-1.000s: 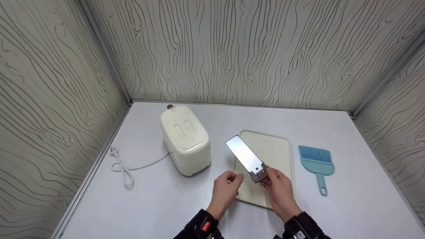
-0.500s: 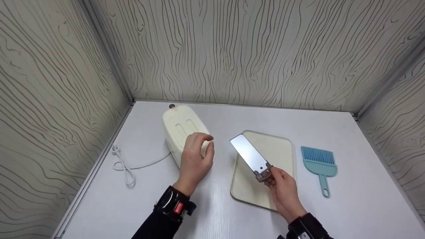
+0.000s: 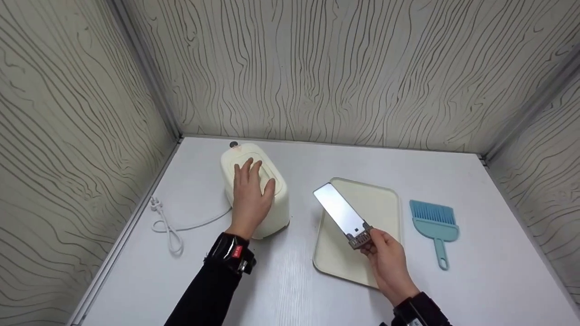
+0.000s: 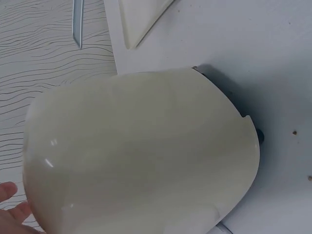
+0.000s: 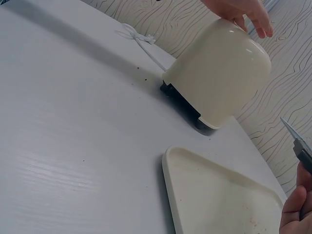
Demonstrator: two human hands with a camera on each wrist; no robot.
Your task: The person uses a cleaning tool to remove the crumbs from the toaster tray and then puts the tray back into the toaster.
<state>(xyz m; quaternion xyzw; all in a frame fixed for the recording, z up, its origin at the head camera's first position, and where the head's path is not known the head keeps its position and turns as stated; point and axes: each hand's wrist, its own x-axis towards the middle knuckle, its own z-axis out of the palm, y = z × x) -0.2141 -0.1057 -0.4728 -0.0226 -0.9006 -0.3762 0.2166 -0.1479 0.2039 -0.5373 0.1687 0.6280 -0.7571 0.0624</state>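
Note:
A cream toaster [image 3: 275, 216] stands on the left half of the table, its lid [image 3: 273, 174] on top. Over that lid lies my left hand [image 3: 250, 199], its fingers spread; the right wrist view shows the hand [image 5: 239, 10] at the toaster's upper edge. My right hand [image 3: 389, 262] pinches a crumb tray [image 3: 337, 209] by its grey slotted end. The metal plate of the crumb tray points up and left, above a cream flat tray [image 3: 374, 203]. Crumbs [image 5: 253, 222] lie in that flat tray in the right wrist view.
To the right of the flat tray lies a blue-green brush [image 3: 436, 226]. The toaster's white cord [image 3: 199, 225] and plug [image 3: 156, 204] lie at the left. Small dark crumbs [image 5: 146, 79] dot the table near the toaster. Patterned panels [image 3: 290, 72] enclose the table.
My left hand has moved left and away from the crumb tray, up onto the toaster's lid, and its fingers have spread. My right hand has kept hold of the crumb tray, nearly still.

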